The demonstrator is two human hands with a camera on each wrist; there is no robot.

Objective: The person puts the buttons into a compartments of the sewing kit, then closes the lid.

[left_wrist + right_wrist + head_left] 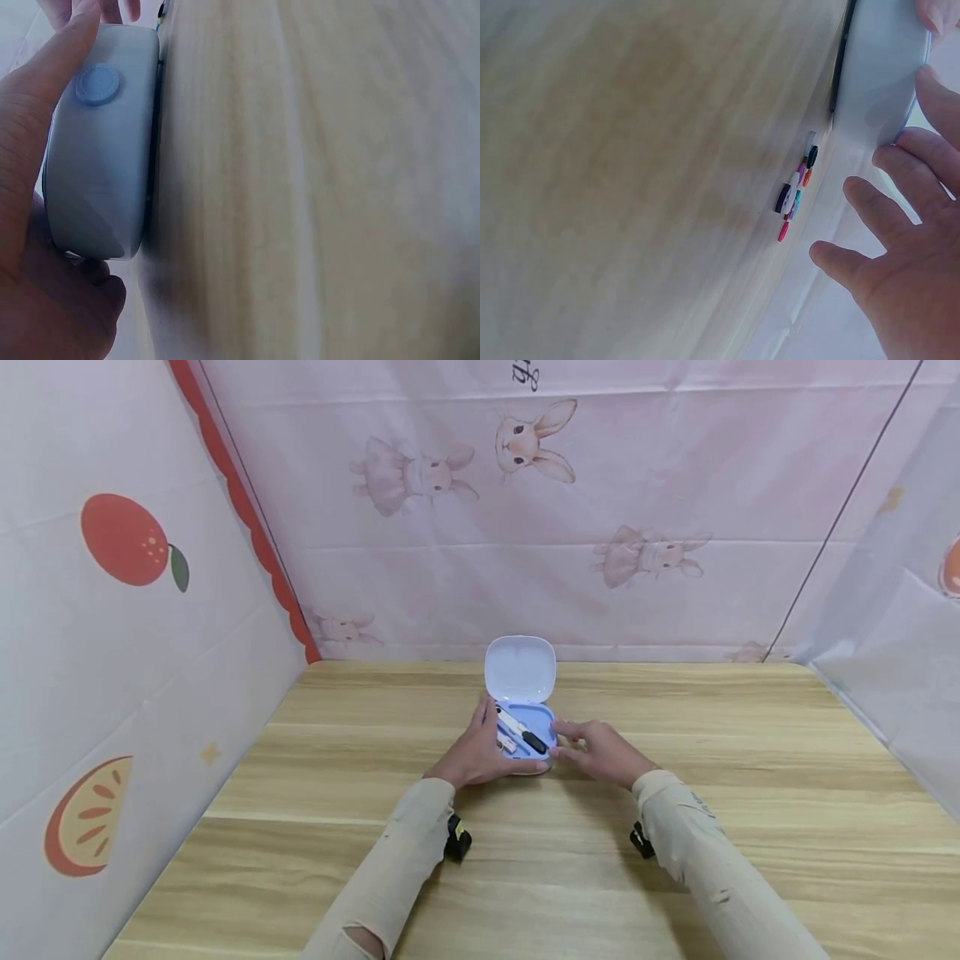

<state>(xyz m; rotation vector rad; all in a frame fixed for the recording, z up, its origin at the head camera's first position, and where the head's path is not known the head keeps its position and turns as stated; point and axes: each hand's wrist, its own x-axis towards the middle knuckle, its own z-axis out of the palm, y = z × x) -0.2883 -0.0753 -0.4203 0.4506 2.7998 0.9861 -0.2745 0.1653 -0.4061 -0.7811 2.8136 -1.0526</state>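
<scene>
A small rounded white case (520, 668) stands with its lid raised at the back of the table. Its blue inner tray (534, 720) carries a white pen-shaped device (513, 723) with a black end and a smaller white piece (507, 743). My left hand (480, 750) grips the case from the left, thumb along its front. A round blue button (97, 84) shows on that front wall below the thumb in the left wrist view. At the right rim, my right hand (600, 752) touches the case with its fingertips, other fingers spread and mostly straight in the right wrist view.
The wood-grain table (720, 727) spreads to both sides. A bunny-printed cloth (450, 568) rises right behind the case, with fruit-printed cloth (60, 677) at the left. Several small coloured shapes (799, 187) show near the table's far edge in the right wrist view.
</scene>
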